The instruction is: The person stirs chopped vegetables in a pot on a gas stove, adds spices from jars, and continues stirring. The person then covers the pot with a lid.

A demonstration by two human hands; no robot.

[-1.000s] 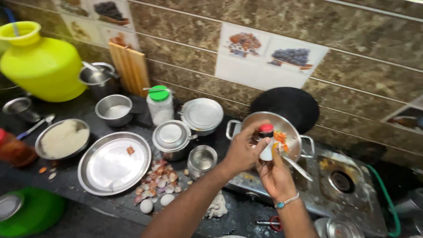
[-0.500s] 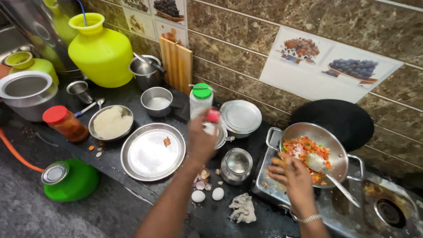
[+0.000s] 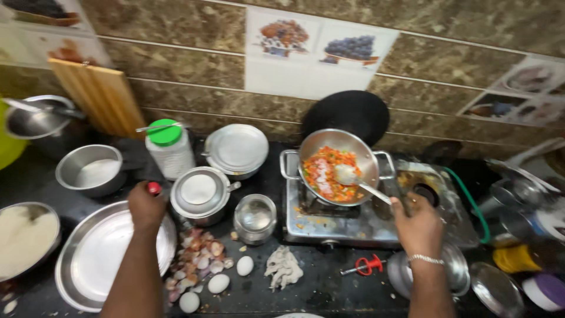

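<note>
My left hand (image 3: 146,206) is clenched round a small red-capped shaker (image 3: 153,188) over the big steel plate (image 3: 88,259); my right hand (image 3: 416,221) grips the spoon (image 3: 353,179) in the pan (image 3: 338,165) of chopped veg. Stir gently (the pan sits tilted), I'd say.

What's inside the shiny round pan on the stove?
The shiny round steel pan holds chopped orange, red and green food with a white patch, plus a metal spoon. The pan's bottom is hidden beneath the food.

You see even overhead light, glare on the steel plate (image 3: 97,253), dark counter (image 3: 329,288), and blurred, stretched frame edges.
</note>
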